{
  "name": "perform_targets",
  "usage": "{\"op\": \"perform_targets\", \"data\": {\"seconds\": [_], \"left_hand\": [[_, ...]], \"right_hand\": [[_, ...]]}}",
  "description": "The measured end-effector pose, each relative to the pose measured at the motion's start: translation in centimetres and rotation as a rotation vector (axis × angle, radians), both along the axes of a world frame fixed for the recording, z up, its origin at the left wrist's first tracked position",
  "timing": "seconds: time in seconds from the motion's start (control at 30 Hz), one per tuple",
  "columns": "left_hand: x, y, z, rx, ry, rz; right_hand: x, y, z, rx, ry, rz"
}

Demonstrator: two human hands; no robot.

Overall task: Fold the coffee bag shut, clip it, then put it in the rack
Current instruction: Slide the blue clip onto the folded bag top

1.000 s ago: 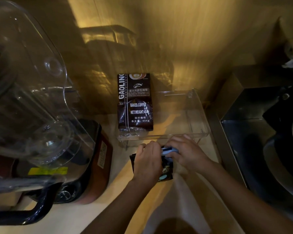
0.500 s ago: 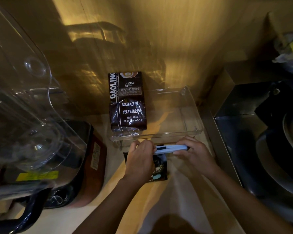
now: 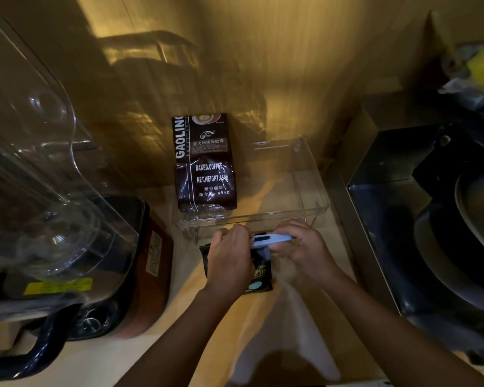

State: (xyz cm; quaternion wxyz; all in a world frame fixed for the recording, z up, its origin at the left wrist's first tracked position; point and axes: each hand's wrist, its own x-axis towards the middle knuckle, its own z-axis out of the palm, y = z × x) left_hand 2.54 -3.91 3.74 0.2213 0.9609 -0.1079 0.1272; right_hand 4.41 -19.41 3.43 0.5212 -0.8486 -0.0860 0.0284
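Coffee bag (image 3: 259,277) under left hand (image 3: 229,259); clip (image 3: 271,239) between both hands' fingers (image 3: 281,247).

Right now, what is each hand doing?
Left hand: closed on the small coffee bag, pressing its top.
Right hand: closed on the blue clip at the bag's top.
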Motion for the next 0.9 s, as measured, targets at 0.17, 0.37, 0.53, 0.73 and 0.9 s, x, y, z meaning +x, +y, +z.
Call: {"op": "perform_targets", "data": {"seconds": [0.17, 0.37, 0.53, 0.73, 0.9], "left_hand": [[-0.3, -0.6, 0.1, -0.019, -0.025, 0.000], [-0.7, -0.4, 0.1, -0.047, -0.015, -0.058], [-0.8, -0.6, 0.5, -0.065, -0.007, -0.087], [-0.9, -0.8, 0.5, -0.077, 0.002, -0.089], [-0.7, -0.9, 0.7, -0.039, 0.023, -0.117]], "right_hand": [[-0.3, 0.7, -0.4, -0.005, -0.017, -0.020], [-0.6, 1.5, -0.7, -0.044, -0.045, -0.022], [-1.0, 1.8, -0.8, 0.002, -0.005, -0.047], [-1.1, 1.9, -0.7, 0.000, -0.031, -0.050], [-1.0, 1.8, -0.7, -0.066, -0.058, -0.055]]}}
